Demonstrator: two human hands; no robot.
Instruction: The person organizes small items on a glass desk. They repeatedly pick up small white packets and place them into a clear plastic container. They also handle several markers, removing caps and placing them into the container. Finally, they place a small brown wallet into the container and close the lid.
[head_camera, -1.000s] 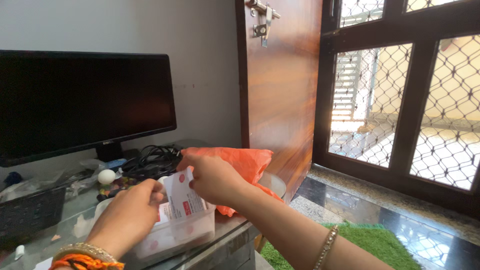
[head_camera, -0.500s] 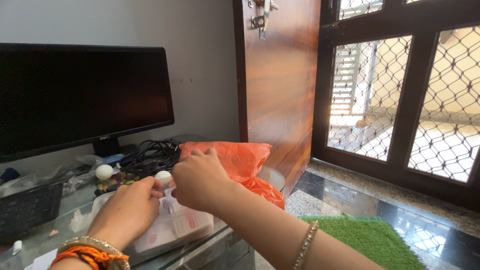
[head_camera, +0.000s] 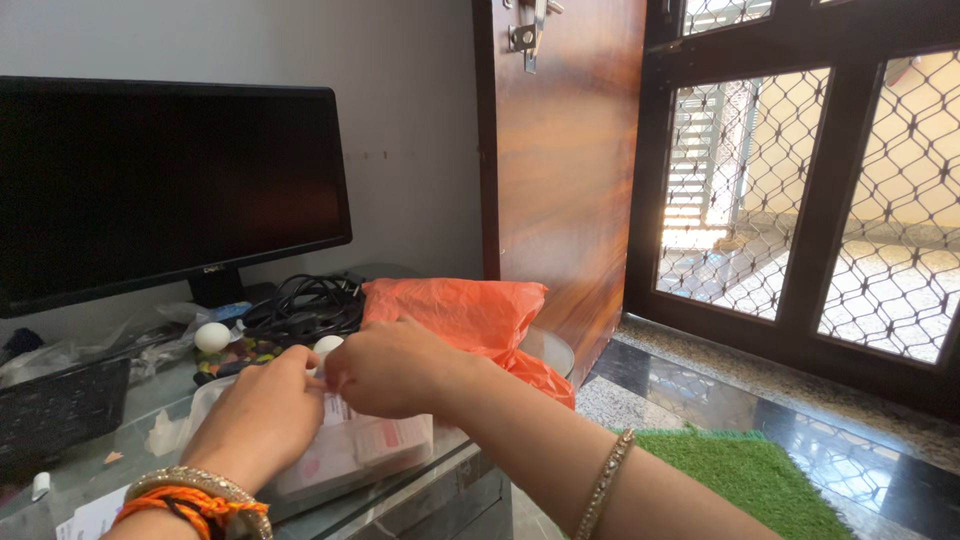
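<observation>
Clear box (head_camera: 360, 455) lying mostly hidden under both hands, fingertips of left hand (head_camera: 265, 415) and right hand (head_camera: 385, 368) covering each other, monitor (head_camera: 165, 185) running off the left edge, keyboard (head_camera: 60, 410) partly cut off

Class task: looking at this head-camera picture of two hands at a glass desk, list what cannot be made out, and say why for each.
- Head view: what the fingertips pinch; the left hand and right hand cover it.
- Clear plastic box: its contents, blurred by its cloudy wall and hidden under the hands.
- Orange bag: contents, hidden by opaque plastic.
- Monitor: left side cut off by the frame edge.
- Keyboard: keys too dark.
</observation>
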